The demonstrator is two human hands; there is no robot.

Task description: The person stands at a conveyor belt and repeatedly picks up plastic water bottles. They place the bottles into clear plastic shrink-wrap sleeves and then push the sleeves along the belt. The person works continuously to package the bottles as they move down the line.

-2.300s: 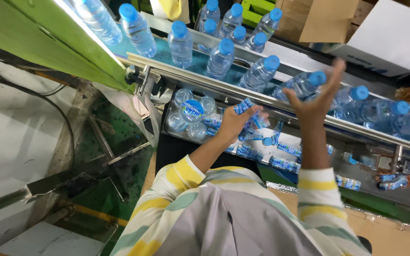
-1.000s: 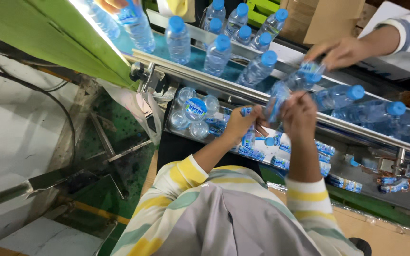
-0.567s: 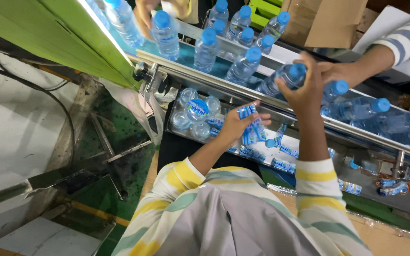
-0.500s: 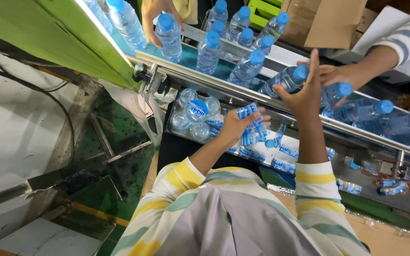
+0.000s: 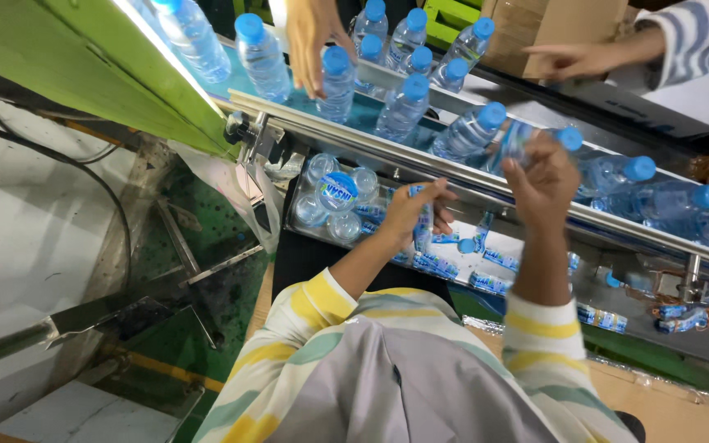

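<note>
Our right hand's [image 5: 545, 176] fingers [image 5: 517, 174] are curled round a bottle [image 5: 527, 141] on the conveyor [image 5: 453, 176]; a moment ago that hand was spread open above the line, so the grip is fresh. Our left hand [image 5: 408, 212] is closed loosely on a strip of blue labels [image 5: 422, 215], as it was before. Below it, a tray [image 5: 486, 254] holds more loose labels and a cluster of clear bottles [image 5: 334, 197] seen from above. On the belt, blue-capped bottles lie and stand in a row. Two other people's hands, one [image 5: 309, 41] over the upright bottles, one [image 5: 572, 59] by a carton [image 5: 551, 25], work across from us.
</note>
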